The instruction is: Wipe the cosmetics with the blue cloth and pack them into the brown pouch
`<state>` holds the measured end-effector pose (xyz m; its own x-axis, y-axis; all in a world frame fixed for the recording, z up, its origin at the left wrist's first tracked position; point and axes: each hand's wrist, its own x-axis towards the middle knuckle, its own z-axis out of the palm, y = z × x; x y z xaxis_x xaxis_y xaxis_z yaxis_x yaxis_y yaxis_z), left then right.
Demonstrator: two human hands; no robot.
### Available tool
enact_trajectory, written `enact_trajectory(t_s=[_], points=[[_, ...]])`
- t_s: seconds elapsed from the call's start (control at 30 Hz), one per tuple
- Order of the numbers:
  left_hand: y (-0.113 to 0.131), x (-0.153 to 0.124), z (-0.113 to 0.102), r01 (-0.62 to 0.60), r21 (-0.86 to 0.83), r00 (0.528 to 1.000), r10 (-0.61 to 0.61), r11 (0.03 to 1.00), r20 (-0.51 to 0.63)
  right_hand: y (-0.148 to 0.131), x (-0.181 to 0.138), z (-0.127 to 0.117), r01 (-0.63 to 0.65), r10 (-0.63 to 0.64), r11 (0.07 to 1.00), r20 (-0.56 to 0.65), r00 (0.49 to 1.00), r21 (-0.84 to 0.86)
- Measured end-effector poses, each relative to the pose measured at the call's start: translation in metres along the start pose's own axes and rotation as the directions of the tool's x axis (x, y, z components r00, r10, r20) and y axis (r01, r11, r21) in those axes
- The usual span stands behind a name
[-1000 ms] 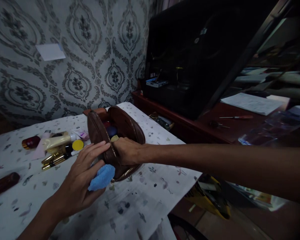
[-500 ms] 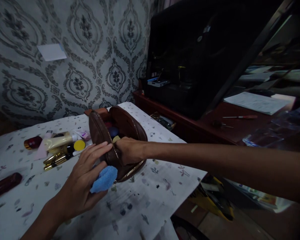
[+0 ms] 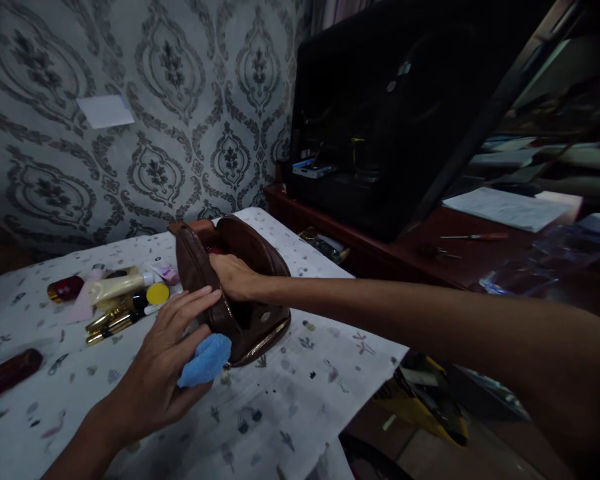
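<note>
A brown zip pouch (image 3: 253, 313) stands open on the patterned tablecloth (image 3: 290, 400). My right hand (image 3: 233, 275) reaches into its mouth, and the fingers are hidden inside. My left hand (image 3: 163, 370) rests against the pouch's left wall with the fingertips stretched along the zip. A blue cloth (image 3: 204, 360) is pinched between its thumb and palm.
Left of the pouch lie a cream tube (image 3: 114, 287), a yellow cap (image 3: 157, 293), gold sticks (image 3: 111, 321) and a red jar (image 3: 65, 289). A dark brown case (image 3: 9, 373) lies far left. A dark wooden desk (image 3: 430, 257) with papers stands right; the table edge drops off below right.
My right hand has moved from the pouch's front edge up and into its opening. The left hand and blue cloth have stayed in place.
</note>
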<state>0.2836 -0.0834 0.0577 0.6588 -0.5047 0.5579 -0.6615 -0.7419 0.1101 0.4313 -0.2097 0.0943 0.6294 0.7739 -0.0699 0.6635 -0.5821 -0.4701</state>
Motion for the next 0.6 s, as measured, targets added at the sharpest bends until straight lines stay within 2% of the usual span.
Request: enact_trajectory(t_s=[0.1, 0.17, 0.27, 0.33, 0.43, 0.5, 0.6], points=[[0.000, -0.001, 0.001, 0.012, -0.003, 1.000, -0.012, 1.000, 0.006, 0.001, 0.011, 0.003, -0.011, 0.015, 0.998, 0.070, 0.997, -0.061], [0.000, -0.001, 0.001, 0.011, -0.013, 1.000, -0.011, 1.000, -0.001, 0.002, 0.015, 0.007, 0.014, -0.010, 0.995, 0.041, 0.999, -0.100], [0.001, 0.000, 0.000, 0.009, -0.018, 1.000, -0.009, 1.000, 0.006, 0.000, 0.014, 0.013, -0.040, 0.039, 0.998, -0.026, 0.999, -0.043], [0.002, 0.001, 0.000, 0.003, -0.016, 1.000, -0.003, 1.000, 0.014, -0.002, 0.010, 0.014, -0.091, 0.091, 0.996, -0.023, 0.996, 0.004], [0.002, 0.002, -0.001, -0.022, -0.014, 1.000, 0.022, 1.000, 0.004, -0.004, 0.003, 0.011, -0.085, 0.085, 0.996, 0.006, 0.996, 0.008], [0.002, 0.002, -0.001, -0.026, -0.009, 1.000, 0.027, 1.000, 0.001, -0.004, 0.001, 0.008, -0.069, 0.068, 0.996, -0.007, 0.998, -0.060], [0.002, 0.002, 0.000, -0.018, -0.012, 1.000, 0.018, 1.000, 0.006, 0.000, -0.005, 0.005, -0.094, 0.079, 0.963, -0.068, 0.995, -0.251]])
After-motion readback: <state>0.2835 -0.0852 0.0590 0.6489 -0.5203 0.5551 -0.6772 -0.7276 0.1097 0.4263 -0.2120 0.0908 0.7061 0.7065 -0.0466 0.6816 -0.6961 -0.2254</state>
